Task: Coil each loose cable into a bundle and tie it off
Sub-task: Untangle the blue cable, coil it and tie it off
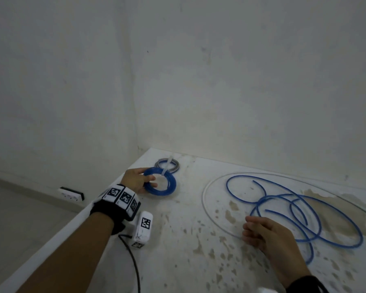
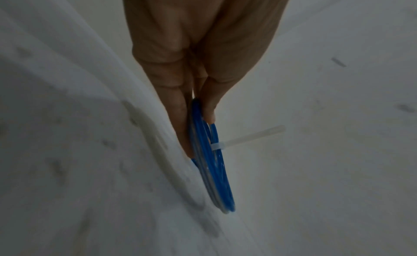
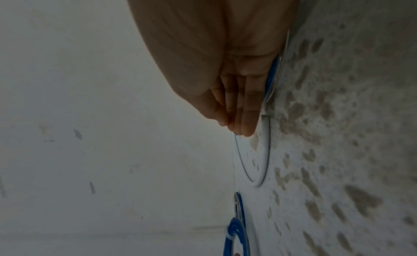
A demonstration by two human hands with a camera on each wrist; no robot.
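Blue coil [image 1: 161, 184] pinched by outstretched left hand [image 1: 136, 180] over table [image 1: 178, 240].

The left hand [image 1: 138, 180] reaches toward the table's far left corner, thumb and fingers [image 2: 180, 120] pinching the blue cable bundle [image 1: 167, 185]. The right hand [image 1: 268, 235] hovers near the front edge, fingers loosely extended, holding nothing.

Bare stained table [image 1: 184, 240] at lower centre of the frame permits passage; loose blue cable [image 1: 300, 214] obstructs the right, walls [image 1: 241, 81] behind.
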